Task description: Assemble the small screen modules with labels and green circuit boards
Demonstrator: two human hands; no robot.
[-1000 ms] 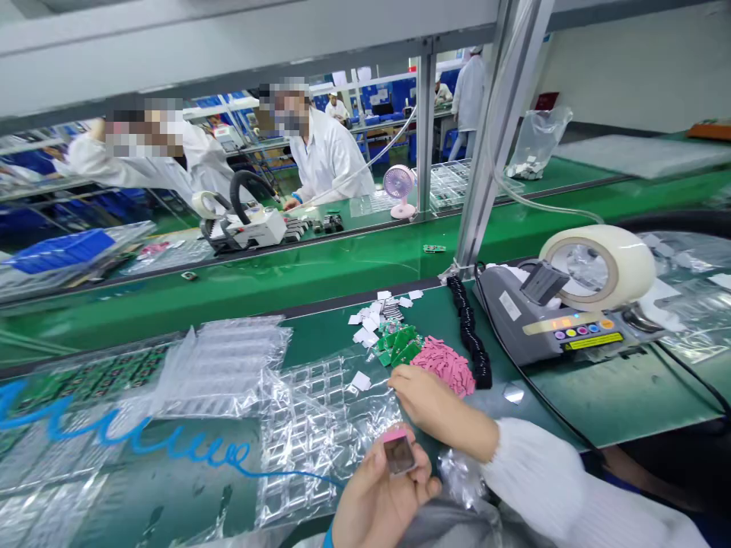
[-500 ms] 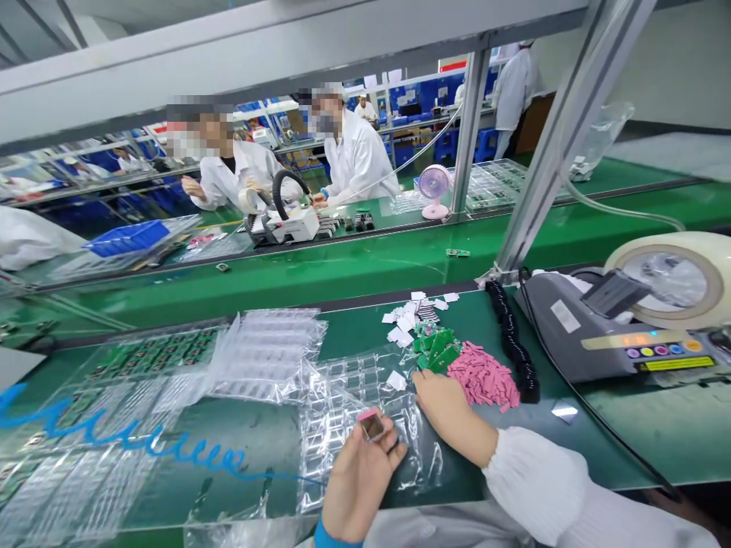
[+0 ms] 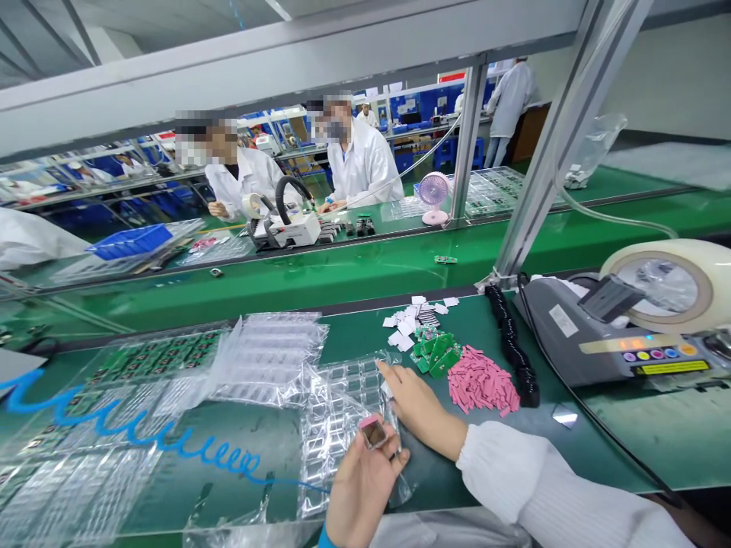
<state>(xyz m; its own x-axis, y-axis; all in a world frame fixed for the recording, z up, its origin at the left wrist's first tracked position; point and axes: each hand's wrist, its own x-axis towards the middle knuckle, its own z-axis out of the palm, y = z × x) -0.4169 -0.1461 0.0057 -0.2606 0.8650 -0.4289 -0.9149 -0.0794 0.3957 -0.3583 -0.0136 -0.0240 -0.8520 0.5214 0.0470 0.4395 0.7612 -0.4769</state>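
My left hand (image 3: 359, 491) is closed on a small square part with a pink strip on top (image 3: 372, 431), held up near the bottom middle. My right hand (image 3: 416, 405) lies on the clear plastic blister tray (image 3: 334, 426), fingers stretched out toward the tray's far right corner, with nothing visible in them. Just beyond its fingertips lie small green circuit boards (image 3: 437, 352), a pile of pink strips (image 3: 481, 381) and white paper squares (image 3: 406, 320).
A grey tape dispenser (image 3: 594, 335) with a big tape roll (image 3: 674, 285) stands at right, a black ribbed cord (image 3: 511, 346) beside it. More clear trays (image 3: 268, 354) and a blue coiled cable (image 3: 137, 434) lie left. People in white coats work across the green conveyor (image 3: 343, 266).
My right hand slid left from the pink pile onto the clear tray. The left hand kept the small part and stayed in place.
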